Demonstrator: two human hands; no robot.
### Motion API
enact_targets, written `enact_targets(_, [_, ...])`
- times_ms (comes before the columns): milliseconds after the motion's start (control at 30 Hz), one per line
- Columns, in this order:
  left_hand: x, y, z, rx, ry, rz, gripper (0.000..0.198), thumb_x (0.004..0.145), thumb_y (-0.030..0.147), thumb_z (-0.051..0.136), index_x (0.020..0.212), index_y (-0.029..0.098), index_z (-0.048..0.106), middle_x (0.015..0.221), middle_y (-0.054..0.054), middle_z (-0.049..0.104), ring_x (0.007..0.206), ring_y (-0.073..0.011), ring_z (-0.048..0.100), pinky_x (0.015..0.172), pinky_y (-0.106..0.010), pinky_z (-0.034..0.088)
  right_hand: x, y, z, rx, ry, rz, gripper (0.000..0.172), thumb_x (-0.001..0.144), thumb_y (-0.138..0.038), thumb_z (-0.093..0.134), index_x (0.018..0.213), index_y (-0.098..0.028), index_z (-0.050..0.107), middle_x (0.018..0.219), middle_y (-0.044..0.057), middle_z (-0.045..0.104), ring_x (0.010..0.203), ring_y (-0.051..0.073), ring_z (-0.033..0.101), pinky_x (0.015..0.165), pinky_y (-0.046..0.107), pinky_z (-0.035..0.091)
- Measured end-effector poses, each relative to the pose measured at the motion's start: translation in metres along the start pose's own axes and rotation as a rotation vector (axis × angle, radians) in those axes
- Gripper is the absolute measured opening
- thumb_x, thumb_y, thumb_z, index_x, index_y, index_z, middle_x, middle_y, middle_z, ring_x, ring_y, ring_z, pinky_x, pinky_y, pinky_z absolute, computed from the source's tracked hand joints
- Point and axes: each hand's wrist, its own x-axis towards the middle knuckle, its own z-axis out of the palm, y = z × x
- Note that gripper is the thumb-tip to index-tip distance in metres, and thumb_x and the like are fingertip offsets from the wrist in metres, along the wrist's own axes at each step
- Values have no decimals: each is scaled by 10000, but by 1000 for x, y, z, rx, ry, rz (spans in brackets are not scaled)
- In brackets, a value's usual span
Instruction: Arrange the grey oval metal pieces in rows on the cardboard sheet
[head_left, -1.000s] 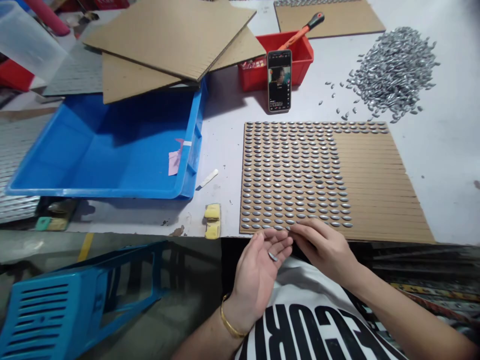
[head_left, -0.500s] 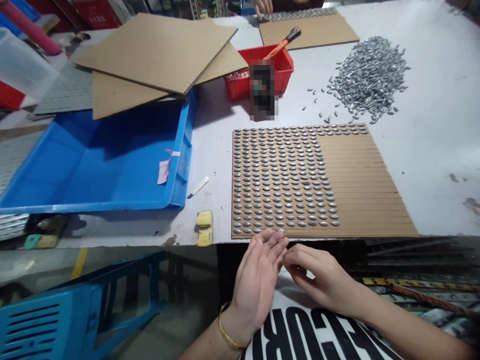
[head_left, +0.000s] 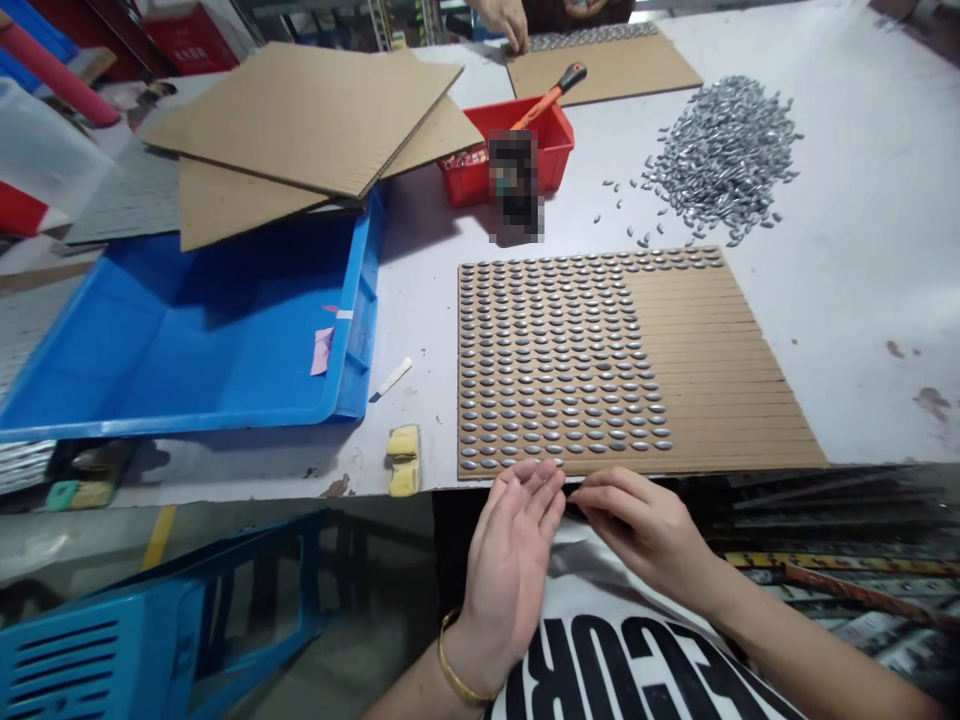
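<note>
A grooved cardboard sheet (head_left: 727, 370) lies at the table's front edge, its left part covered with rows of small spindle-shaped grey metal pieces (head_left: 551, 365). Two rows along its far side reach almost to the right edge. At the near edge my left hand (head_left: 514, 560) is palm up, fingers stretched out; no piece shows on the palm. Just right of those fingertips, my right hand (head_left: 637, 520) is closed in a pinch. Something small and dark shows at its fingertips, too small to name. Beyond the sheet lies a heap of loose metal pieces (head_left: 727, 150).
A blue tray (head_left: 352, 330) stands left, with cardboard sheets (head_left: 300, 120) across its back. Behind is a red bin (head_left: 555, 150) with an orange-handled tool (head_left: 551, 97). A yellow block (head_left: 403, 460) sits near the front edge. Another person's hand (head_left: 510, 20) works at a far cardboard sheet (head_left: 607, 70).
My right hand has drawn slightly right, away from my left fingertips, still pinched. My left hand stays nearly in place. The view has shifted a little.
</note>
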Motion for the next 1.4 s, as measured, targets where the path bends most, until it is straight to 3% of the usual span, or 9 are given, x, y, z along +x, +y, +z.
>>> enact_targets(200, [5,-3,4,-14,15,6,225,908,313,493,1028,157,601,1172,-134,625,1222,-255,510,1076,-421,347,2,13,3,-27,80,-58,212,884,-92,501,1028,-191,620,954,74,654,856,136,633,737,224,525])
enact_targets(300, [2,11,-5,69,50,154,226,909,315,479,1002,159,614,1074,-115,650,1078,-240,594,992,-431,428,-9,18,-2,-23,156,19,234,854,-79,545,1043,-197,617,949,71,647,856,149,632,746,244,523])
enact_targets(467, [-6,36,-29,235,181,381,214,903,306,476,931,160,631,887,-71,650,821,-174,613,777,-344,519,-35,28,-9,40,88,80,249,851,-93,551,1066,-208,601,936,72,646,863,165,630,735,265,526])
enact_targets(700, [-14,32,-38,273,259,403,152,876,268,515,903,174,632,881,-55,628,799,-158,586,739,-312,508,-51,44,-4,36,-154,66,201,901,-131,473,1055,-189,587,941,82,649,841,149,628,716,246,520])
enact_targets(933, [-42,22,-53,255,601,550,121,805,253,611,901,184,632,865,-46,636,788,-150,594,735,-291,511,-60,86,12,-130,-613,74,267,950,-248,384,1077,-204,615,1018,74,662,896,176,640,777,287,520])
enact_targets(1033, [-41,19,-53,250,664,638,129,795,251,625,905,184,631,865,-40,638,783,-147,601,746,-294,510,-58,95,10,-96,-703,73,285,953,-288,380,1073,-221,630,1073,68,650,923,179,634,810,291,513])
enact_targets(1167, [-31,30,-53,260,631,742,123,799,248,623,905,186,627,872,-39,644,784,-145,607,773,-308,505,-58,103,4,-93,-727,149,305,948,-319,373,1083,-232,632,1113,54,649,942,193,640,829,312,516])
enact_targets(1267, [-32,49,-71,303,637,827,120,808,254,616,908,190,628,871,-34,644,791,-143,612,786,-317,500,-62,100,10,-131,-669,211,315,943,-350,373,1058,-239,645,1093,54,661,969,208,637,852,330,516])
enact_targets(1400, [-42,83,-124,327,724,929,132,798,261,628,913,196,620,865,-27,646,779,-139,618,788,-327,500,-57,75,41,-144,-688,218,305,944,-369,381,992,-236,652,1082,59,654,984,201,621,839,314,518])
